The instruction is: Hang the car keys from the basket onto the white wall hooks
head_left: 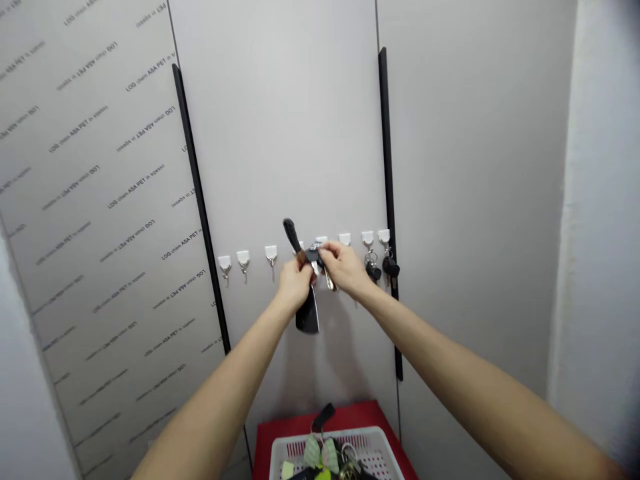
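Observation:
In front of a row of white hooks, both hands are on a bunch of keys (329,279). My left hand (295,285) is closed around its left side, where a long black piece (307,317) with a textured handle-like top and a wide flat lower end hangs. Whether that piece is a tag or a small tool I cannot tell. My right hand (345,268) pinches the top of the bunch by a dark fob (313,254). A gold key and a silver one dangle between the hands. The hook (321,239) right behind is partly covered.
Bare hooks (243,259) line the left of the pale cabinet door (280,120). Other keys (391,267) hang at the right end, beside a long black handle (386,147). Below, a white basket (383,450) of keys and tags stands on a red surface (357,415).

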`<state>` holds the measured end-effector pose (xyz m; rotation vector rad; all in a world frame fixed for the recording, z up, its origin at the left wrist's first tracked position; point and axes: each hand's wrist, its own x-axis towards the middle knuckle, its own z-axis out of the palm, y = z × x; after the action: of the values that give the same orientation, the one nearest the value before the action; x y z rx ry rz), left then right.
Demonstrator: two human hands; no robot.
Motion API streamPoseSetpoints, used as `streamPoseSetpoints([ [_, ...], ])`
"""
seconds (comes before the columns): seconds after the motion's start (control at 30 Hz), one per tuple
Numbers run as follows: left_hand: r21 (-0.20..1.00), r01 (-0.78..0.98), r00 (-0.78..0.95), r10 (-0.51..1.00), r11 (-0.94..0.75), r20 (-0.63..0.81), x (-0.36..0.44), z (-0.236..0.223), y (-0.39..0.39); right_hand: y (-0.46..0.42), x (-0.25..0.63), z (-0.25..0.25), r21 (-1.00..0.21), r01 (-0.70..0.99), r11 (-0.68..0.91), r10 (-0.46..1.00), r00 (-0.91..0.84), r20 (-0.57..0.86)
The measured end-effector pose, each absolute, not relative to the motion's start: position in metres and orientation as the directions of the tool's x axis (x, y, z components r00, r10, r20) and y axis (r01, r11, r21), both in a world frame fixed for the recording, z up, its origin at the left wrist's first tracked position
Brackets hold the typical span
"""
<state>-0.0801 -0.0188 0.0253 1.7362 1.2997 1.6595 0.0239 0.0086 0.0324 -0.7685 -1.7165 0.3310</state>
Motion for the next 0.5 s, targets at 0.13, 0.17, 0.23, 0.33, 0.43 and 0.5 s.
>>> streamPoseSetpoints([
  [0.13, 0.877, 0.372, -0.001, 0.945, -0.304, 0.328, -0.080, -0.063, -0.042, -0.013, 0.031, -0.046, -0.626, 0.375, 0.683, 0.730, -0.344, 0.590],
  [0.17, 0.893, 0.376, 0.042, 0.967, -0.247, 0.249, -0.081, -0.092, -0.048, -0.018, 0.034, -0.075, -0.659, 0.393, 0.641, 0.766, -0.393, 0.509],
  [0.23, 0.862, 0.460, 0.171, 0.974, -0.213, 0.150, -0.085, -0.144, -0.057, -0.029, 0.041, -0.133, -0.715, 0.455, 0.531, 0.834, -0.427, 0.348],
  [0.33, 0.759, 0.637, 0.163, 0.986, -0.132, 0.034, -0.092, -0.185, -0.063, -0.038, 0.050, -0.189, -0.730, 0.486, 0.481, 0.847, -0.473, 0.243],
  [0.43, 0.733, 0.668, 0.094, 0.991, -0.131, 0.091, -0.093, -0.170, -0.055, -0.031, 0.065, -0.180, -0.719, 0.484, 0.498, 0.844, -0.461, 0.274],
  [0.5, 0.755, 0.632, 0.053, 0.982, -0.175, 0.183, -0.086, -0.136, -0.042, -0.015, 0.079, -0.144, -0.708, 0.505, 0.494, 0.869, -0.255, 0.424],
])
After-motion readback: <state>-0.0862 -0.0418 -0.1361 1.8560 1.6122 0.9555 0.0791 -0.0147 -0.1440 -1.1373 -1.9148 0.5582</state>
